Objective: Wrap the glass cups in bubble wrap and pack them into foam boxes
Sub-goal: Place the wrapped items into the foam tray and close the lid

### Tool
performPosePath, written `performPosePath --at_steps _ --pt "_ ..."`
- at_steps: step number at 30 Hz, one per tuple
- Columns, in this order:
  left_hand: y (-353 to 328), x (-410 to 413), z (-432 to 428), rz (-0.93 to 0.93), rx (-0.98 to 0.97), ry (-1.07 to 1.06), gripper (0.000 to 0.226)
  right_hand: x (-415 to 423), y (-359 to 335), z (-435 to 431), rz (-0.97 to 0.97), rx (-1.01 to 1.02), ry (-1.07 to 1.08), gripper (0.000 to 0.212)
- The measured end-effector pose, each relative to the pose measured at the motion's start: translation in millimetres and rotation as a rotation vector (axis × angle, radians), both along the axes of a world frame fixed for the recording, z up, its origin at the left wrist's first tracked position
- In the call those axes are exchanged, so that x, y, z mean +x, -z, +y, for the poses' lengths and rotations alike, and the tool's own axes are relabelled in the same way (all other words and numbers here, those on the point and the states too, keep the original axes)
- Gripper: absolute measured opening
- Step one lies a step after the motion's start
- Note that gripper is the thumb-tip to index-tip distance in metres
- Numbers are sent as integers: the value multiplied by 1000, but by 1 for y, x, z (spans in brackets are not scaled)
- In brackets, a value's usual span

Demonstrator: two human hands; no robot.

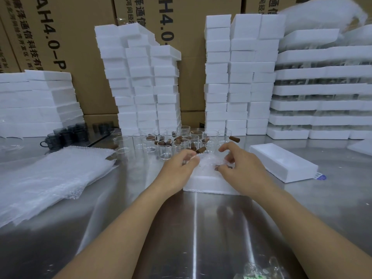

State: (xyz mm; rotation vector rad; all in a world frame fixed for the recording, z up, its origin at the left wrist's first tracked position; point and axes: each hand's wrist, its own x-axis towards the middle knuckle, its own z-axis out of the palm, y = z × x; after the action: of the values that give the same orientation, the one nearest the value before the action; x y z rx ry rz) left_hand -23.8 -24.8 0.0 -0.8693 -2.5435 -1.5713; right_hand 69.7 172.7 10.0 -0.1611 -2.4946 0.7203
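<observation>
Both hands, left hand (179,168) and right hand (239,168), have fingers clamped on one bubble-wrapped glass cup (209,161) over an open white foam box (205,182) on the steel table (120,208); a second white foam box (283,161) lies right.

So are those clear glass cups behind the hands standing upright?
Mostly upright: the clear glass cups show open rims on top, flat bases on the steel table.

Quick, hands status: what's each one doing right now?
Left hand: closed on the bubble-wrapped cup, over the foam box.
Right hand: fingers pinching the same wrapped cup from the other side.
</observation>
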Motion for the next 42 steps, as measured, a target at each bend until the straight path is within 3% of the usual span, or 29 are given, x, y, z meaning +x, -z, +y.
performPosePath --at_steps 6,13,20,23,28,31,34,38,40,42 --pt "1 -3 -1 10 -34 21 26 4 0 -1 -49 -72 -45 26" --pt "2 3 0 32 -23 71 52 7 -7 -4 -15 -181 -7 35" --pt "2 5 -2 97 -93 53 23 11 -10 -4 -21 -174 -7 43" --pt "3 5 -1 126 -123 39 20 11 -9 -5 63 -176 -36 32" --pt "2 7 0 144 -155 22 19 6 -5 -1 44 -114 -60 10" --pt "3 9 -3 130 -171 46 48 7 -8 11 128 -116 41 8" --pt "6 11 -6 137 -222 98 91 9 -9 32 160 14 383 23" --pt "3 10 -9 128 -210 93 105 19 -6 57 -113 73 612 42" --pt "1 8 -12 116 -220 84 107 21 -1 62 -271 100 621 40" --pt "-1 6 -15 105 -232 85 108 22 2 65 -271 105 630 37"
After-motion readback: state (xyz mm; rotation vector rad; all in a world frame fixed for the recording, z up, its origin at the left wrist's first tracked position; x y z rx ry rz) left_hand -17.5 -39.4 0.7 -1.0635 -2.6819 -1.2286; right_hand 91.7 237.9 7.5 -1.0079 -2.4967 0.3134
